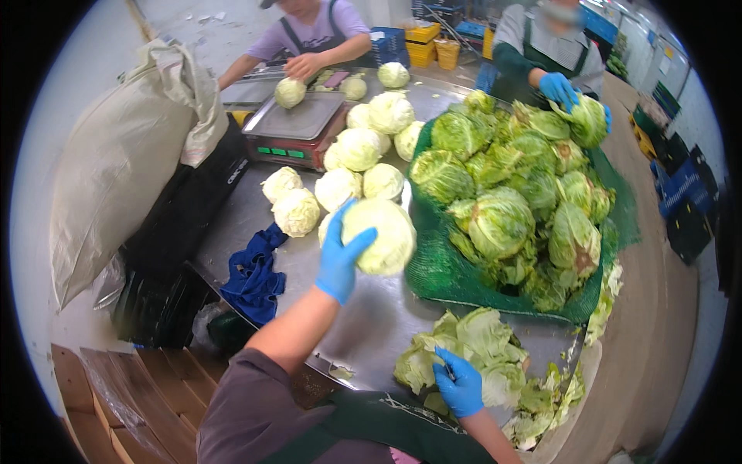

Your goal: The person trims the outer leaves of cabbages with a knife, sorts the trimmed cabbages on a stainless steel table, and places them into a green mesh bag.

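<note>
My left hand [341,264], in a blue glove, grips a pale trimmed cabbage [382,238] from its near left side, above the steel table [348,342]. Behind it, several more trimmed cabbages [359,149] lie grouped on the steel. My right hand [461,384], gloved too, is closed around a small dark tool [450,372]; most of the tool is hidden by the fingers. Loose cabbage leaves [484,333] lie beneath and around that hand at the near edge. Untrimmed green cabbages [501,223] are heaped on a green mesh sack [440,290] to the right.
A digital scale [301,119] stands at the far left, where one person's hand [305,65] touches a cabbage. Another person's gloved hand [557,90] handles a green cabbage. A blue cloth [255,272] and a bulging white woven sack [127,139] are on the left.
</note>
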A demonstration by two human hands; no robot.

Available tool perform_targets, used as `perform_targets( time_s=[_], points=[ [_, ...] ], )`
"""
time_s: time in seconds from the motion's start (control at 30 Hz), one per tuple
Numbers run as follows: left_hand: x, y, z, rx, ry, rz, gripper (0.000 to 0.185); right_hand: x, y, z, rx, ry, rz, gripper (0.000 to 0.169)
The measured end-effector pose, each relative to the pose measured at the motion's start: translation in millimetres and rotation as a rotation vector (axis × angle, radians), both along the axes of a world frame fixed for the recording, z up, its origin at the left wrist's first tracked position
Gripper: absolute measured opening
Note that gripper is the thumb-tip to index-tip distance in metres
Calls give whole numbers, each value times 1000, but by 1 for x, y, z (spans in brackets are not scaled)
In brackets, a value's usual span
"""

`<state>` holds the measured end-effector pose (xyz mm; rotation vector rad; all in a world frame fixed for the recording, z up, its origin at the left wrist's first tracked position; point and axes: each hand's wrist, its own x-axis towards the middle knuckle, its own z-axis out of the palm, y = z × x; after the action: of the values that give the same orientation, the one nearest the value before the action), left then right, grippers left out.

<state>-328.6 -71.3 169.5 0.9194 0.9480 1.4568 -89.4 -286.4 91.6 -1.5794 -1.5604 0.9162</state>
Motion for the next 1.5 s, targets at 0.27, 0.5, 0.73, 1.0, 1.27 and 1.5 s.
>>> perform_targets(
  time_s=[0.27,0.5,0.73,1.0,1.27,1.5],
  points=[
    [-183,129,-35,194,688,720,78,-3,-10,-53,-150,-37,-15,36],
    [-169,190,-38,128,1370,682,89,-9,2,-33,-271,-222,-99,46],
    [-201,265,-67,-215,1507,241,96,1,-7,-54,-201,-216,-89,49],
    [-121,222,-52,302,1746,790,80,5,-5,-41,-194,-281,-188,53],
    [150,100,29,454,946,-499,73,96,-21,-76,-226,-584,-534,56],
    [176,74,-3,664,969,-487,87,167,-51,-59,-155,229,-826,45]
  ],
)
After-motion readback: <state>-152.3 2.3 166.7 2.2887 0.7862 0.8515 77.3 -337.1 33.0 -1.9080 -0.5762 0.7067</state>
